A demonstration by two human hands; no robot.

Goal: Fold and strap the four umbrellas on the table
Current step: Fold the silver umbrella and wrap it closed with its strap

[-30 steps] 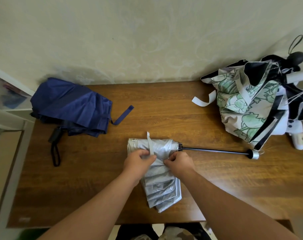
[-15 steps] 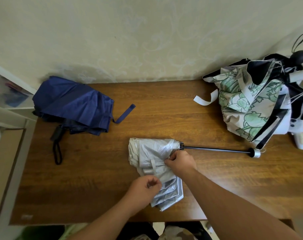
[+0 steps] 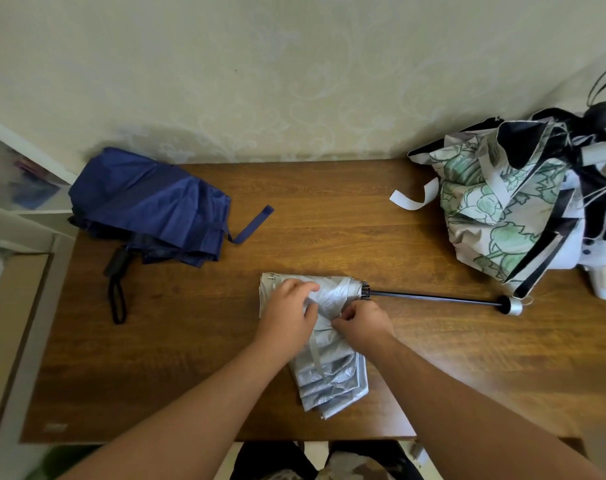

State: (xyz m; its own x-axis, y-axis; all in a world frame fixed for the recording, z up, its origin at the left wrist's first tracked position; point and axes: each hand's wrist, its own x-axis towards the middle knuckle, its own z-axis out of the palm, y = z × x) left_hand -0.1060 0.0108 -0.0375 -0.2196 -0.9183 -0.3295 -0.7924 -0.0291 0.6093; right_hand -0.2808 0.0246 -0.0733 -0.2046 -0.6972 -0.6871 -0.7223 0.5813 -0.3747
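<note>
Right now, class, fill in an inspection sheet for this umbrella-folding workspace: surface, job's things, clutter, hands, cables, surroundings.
Surface: brown wooden table against a wall.
Job's things: silver umbrella at front centre, canopy bunched, shaft extended to the right; blue umbrella at back left, strap loose; floral umbrella heaped with a black umbrella at back right, unstrapped.
Clutter: nothing seen.
Hands: left hand rests on the silver canopy; right hand pinches its fabric.
Cables: nothing seen.
Surroundings: pale patterned wall; white shelf unit at left.
</note>
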